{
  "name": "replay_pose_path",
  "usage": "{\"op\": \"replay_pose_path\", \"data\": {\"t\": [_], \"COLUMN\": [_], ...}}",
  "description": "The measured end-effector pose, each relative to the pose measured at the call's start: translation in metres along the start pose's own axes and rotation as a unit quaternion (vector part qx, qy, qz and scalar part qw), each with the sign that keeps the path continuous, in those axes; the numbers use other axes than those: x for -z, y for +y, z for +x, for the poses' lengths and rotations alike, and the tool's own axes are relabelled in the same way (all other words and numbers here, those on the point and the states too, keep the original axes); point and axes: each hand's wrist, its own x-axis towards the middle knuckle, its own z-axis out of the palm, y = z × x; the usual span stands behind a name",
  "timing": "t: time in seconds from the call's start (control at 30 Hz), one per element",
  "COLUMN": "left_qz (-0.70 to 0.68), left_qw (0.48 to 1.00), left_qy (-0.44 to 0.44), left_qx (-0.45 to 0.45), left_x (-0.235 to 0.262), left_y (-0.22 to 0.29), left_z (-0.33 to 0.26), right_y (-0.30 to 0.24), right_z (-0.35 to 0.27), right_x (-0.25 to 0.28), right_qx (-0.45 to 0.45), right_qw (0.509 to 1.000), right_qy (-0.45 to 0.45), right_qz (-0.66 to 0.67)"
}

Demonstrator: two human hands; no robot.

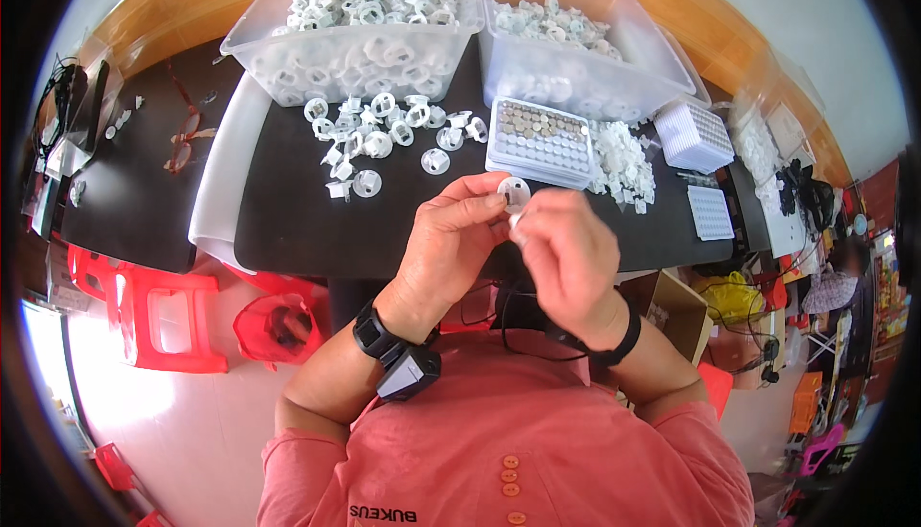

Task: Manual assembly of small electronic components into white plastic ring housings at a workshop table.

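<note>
Over the near edge of the dark table, my left hand (447,239) pinches a small round white plastic part (514,194) between thumb and fingers. A dark slot shows in its face. My right hand (568,249), slightly blurred, is closed right beside it, its fingertips at the part's lower edge. A bit of white shows at those fingertips, too small to name. Beyond my hands lies a loose pile of similar white plastic parts (379,127). A tray of round silvery pieces (540,139) sits just past my right hand, with a heap of small white pieces (622,164) beside it.
Two clear plastic bins, the left (355,65) and the right (585,81), hold many white parts at the back. Stacked trays (695,137) and a flat white tray (710,212) are at the right. Glasses (182,143) lie left; a red stool (163,311) stands below.
</note>
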Motion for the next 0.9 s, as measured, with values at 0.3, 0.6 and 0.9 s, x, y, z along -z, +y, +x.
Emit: {"op": "replay_pose_path", "data": {"t": [0.3, 0.6, 0.9], "left_qz": [0.112, 0.138, 0.107], "left_qw": [0.992, 0.988, 0.993], "left_qy": [-0.038, -0.035, -0.042], "left_qx": [-0.047, -0.056, -0.019], "left_x": [0.005, 0.009, 0.014], "left_y": [0.008, 0.012, 0.015], "left_z": [-0.008, -0.009, -0.005], "right_y": [0.026, 0.028, 0.017], "right_z": [-0.007, -0.004, 0.000], "right_x": [-0.008, -0.007, -0.004], "right_qx": [-0.074, -0.240, -0.314], "right_qw": [0.994, 0.939, 0.900], "right_qy": [0.015, -0.031, -0.037], "right_qz": [0.084, 0.242, 0.299]}}
